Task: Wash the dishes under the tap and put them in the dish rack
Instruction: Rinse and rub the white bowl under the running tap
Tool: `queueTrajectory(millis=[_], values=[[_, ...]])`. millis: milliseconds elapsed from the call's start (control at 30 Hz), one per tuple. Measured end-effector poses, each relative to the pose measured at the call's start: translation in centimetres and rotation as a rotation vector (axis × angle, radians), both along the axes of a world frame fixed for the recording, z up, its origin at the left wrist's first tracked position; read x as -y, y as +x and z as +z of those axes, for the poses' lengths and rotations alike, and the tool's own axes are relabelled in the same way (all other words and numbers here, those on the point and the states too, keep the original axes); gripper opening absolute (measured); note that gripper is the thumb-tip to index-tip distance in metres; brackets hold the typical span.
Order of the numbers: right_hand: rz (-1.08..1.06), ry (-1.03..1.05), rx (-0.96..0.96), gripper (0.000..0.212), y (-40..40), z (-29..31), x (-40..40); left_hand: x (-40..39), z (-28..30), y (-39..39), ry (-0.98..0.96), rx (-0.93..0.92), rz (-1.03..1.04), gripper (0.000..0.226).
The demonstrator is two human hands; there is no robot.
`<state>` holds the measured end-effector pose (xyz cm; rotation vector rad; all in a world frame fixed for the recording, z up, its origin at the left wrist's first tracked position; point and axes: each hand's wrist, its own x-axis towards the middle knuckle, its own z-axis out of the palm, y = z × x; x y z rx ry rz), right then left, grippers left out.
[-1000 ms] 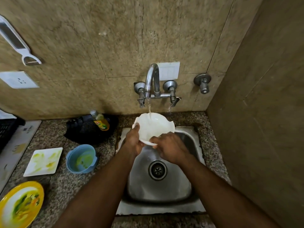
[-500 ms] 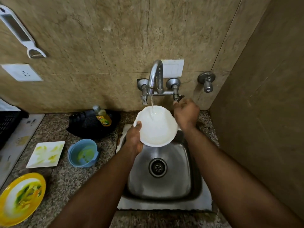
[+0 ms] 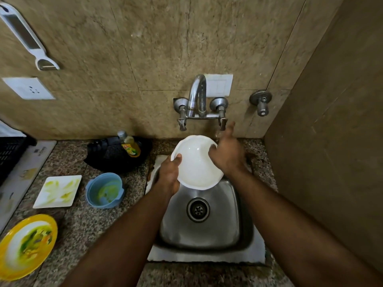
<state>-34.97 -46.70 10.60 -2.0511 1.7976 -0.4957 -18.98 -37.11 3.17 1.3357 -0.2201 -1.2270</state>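
Note:
Over the steel sink (image 3: 226, 230) I hold a white bowl (image 3: 196, 162), tilted so its inside faces me, just below the tap spout (image 3: 191, 108). My left hand (image 3: 169, 172) grips the bowl's left rim, thumb on the inside. My right hand (image 3: 227, 154) is at the bowl's right rim with loose fingers, and one finger points up near the right tap handle (image 3: 222, 123). I see no stream of water from the spout.
On the granite counter to the left lie a soiled blue bowl (image 3: 104, 190), a smeared white square plate (image 3: 58, 190) and a yellow plate (image 3: 27, 245) with food residue. A dish soap bottle (image 3: 129, 145) lies on a black pan (image 3: 116, 158). A black crate (image 3: 10, 154) stands far left. A wall closes the right side.
My right hand left the bowl, reached the right tap handle, then dropped back to the bowl's right rim. The water stream seen earlier is gone. My left hand kept hold of the bowl.

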Motion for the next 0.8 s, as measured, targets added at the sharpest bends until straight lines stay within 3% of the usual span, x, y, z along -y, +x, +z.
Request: queueTrajectory(millis=[67,133,200,300,500,633,800], values=[[-0.05,0.254,0.035,0.077,-1.2,-2.0,-0.1,-0.7,-0.2,0.4,-0.057,-0.03,-0.061,0.038],[-0.051,0.569,0.277,0.041,-2.0,-3.1,-0.4,-1.4,-0.6,0.9,-0.103,-0.042,-0.105,0.038],[-0.011,0.712,0.403,0.021,-2.7,-3.7,-0.8,-1.8,-0.9,1.1,-0.101,0.036,-0.113,0.033],[0.099,0.563,0.319,0.01,-3.5,-3.6,-1.1,-2.2,-1.1,0.9,-0.067,0.292,-0.162,0.026],[0.251,0.129,0.192,0.023,-3.8,-3.0,-1.8,-2.4,-0.4,0.7,0.001,0.762,-0.165,0.003],[0.332,-0.052,0.185,0.037,-3.5,-1.2,-2.4,-2.7,0.3,1.1,0.044,0.978,-0.128,0.024],[0.4,-0.256,0.128,0.047,-3.3,0.7,-2.8,-2.6,1.9,1.1,0.03,1.179,-0.186,0.026]])
